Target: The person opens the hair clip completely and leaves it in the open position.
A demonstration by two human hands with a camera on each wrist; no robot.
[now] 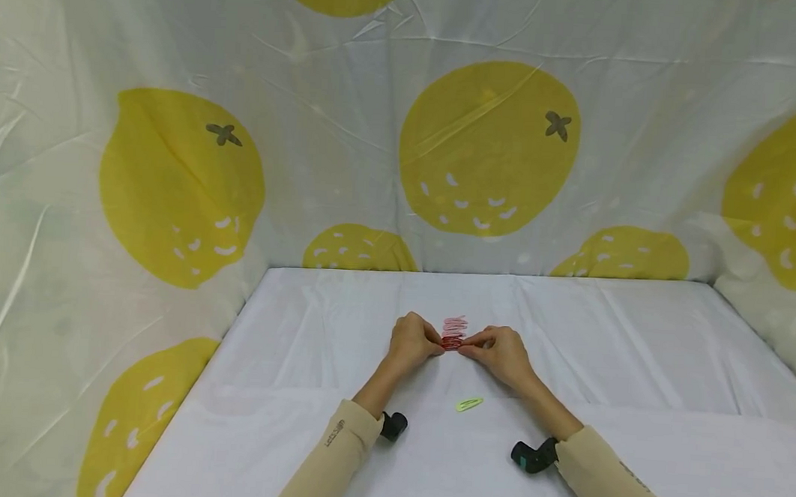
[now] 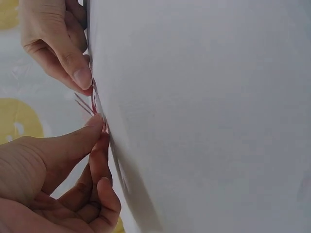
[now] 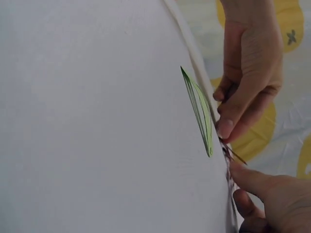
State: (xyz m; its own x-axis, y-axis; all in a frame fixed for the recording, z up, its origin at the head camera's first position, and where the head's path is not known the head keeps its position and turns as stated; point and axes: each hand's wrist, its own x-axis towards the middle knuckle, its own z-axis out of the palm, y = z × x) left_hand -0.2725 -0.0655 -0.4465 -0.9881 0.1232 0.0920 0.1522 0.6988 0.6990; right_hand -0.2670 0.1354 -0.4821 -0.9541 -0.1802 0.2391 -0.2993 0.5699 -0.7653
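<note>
A column of snap hair clips lies in the middle of the table, the pink clips (image 1: pixel 455 325) at the far end and the red hair clips (image 1: pixel 451 343) at the near end. My left hand (image 1: pixel 412 341) pinches the left end of the nearest red clip between thumb and finger. At its right end, the thumb and forefinger of my right hand (image 1: pixel 502 353) pinch too. Both wrist views show the fingertips close together, with the clips seen edge-on and mostly hidden. A light green hair clip (image 1: pixel 469 404) lies alone on the cloth, nearer than both hands.
A white cloth (image 1: pixel 602 469) with creases covers the table. Behind and to the sides hangs a curtain (image 1: pixel 337 125) printed with yellow lemons. A black wrist camera (image 1: pixel 394 426) sits at the left cuff and another black camera (image 1: pixel 534 456) at the right cuff.
</note>
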